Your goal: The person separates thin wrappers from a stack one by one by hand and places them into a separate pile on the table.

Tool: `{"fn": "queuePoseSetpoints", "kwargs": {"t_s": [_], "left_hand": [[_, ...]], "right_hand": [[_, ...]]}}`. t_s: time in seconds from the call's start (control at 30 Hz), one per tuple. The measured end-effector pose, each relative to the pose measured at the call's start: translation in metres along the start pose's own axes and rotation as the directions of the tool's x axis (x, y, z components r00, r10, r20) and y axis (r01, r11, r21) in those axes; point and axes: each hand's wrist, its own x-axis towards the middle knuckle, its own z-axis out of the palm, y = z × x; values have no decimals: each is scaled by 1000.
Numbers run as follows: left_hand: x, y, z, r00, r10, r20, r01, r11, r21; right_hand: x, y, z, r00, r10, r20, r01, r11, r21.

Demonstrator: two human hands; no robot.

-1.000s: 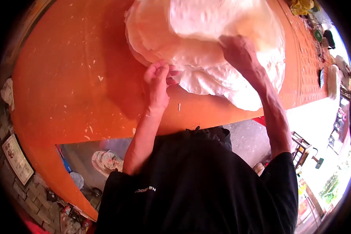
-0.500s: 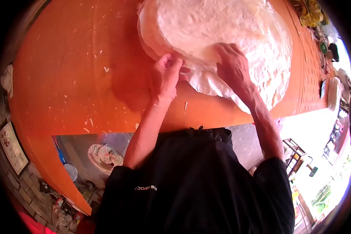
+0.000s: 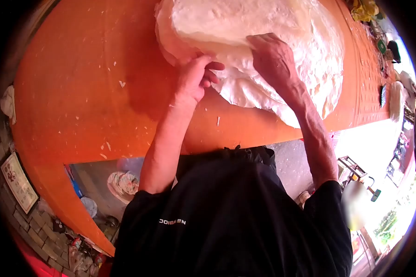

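A large, rounded sheet of white wadding (image 3: pixel 245 23), thin and glossy like silk floss, lies on the orange table top with a wrinkled near edge. At its left near edge, my left hand (image 3: pixel 194 76) pinches the rim with its foremost fingers, while the other fingers curl loosely. Farther in and to the right, my right hand (image 3: pixel 275 60) is closed against the wadding, knuckles up. Its fingertips are hidden, sunk into or pressed on a fold. A raised ridge of wadding runs between the hands.
Small white scraps (image 3: pixel 122 84) dot the orange table (image 3: pixel 78 92). Its near edge runs in front of my body. A cloth bundle (image 3: pixel 123 186) sits below at left. Along the right side lie a phone-like dark object (image 3: pixel 383 96) and a white roll (image 3: pixel 396 101). A metal frame (image 3: pixel 351 168) stands at lower right.
Both hands have shifted a little away from me and to the left on the wadding. The wadding's left edge has spread slightly leftward. A blurred pale shape now shows at lower right.
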Motion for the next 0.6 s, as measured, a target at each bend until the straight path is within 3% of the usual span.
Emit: {"fn": "queuePoseSetpoints", "kwargs": {"t_s": [0.07, 0.1, 0.23, 0.27, 0.37, 0.4, 0.43, 0.47, 0.5, 0.53, 0.6], "left_hand": [[2, 9, 1, 1000, 4, 18, -4, 1000, -27], [4, 13, 0, 999, 7, 31, -6, 998, -57], [24, -4, -6, 985, 40, 170, -3, 977, -213], [27, -6, -9, 962, 38, 271, 34, 966, -255], [18, -5, 6, 966, 105, 237, -14, 935, -356], [19, -8, 4, 962, 126, 241, -35, 937, -348], [21, -12, 1, 961, 126, 245, -35, 938, -345], [20, -17, -3, 968, 124, 218, -45, 941, -335], [19, -21, -4, 974, 118, 193, -50, 944, -325], [10, -18, 2, 984, 126, 126, -100, 976, -196], [1, -21, 2, 987, 123, 102, -111, 987, -118]], "right_hand": [[-4, -11, 1, 998, -31, 60, 26, 997, 76], [-10, -12, 14, 969, -179, -171, 200, 974, 111], [-23, -22, 29, 976, -86, -198, 107, 990, 94], [-20, -20, 37, 977, -38, -208, 56, 995, 80], [-2, -9, 43, 944, -51, -327, 45, 999, -26], [7, -3, 33, 995, 43, -94, -46, 999, -29], [18, 6, 19, 980, 139, 145, -133, 990, -52], [38, 22, -4, 986, -27, 167, 100, 889, -447], [51, 27, -40, 973, -93, 213, 207, 761, -614], [64, 25, -80, 953, -158, 257, 300, 590, -749], [59, 4, -164, 975, -98, -200, -12, 873, -488]]}}
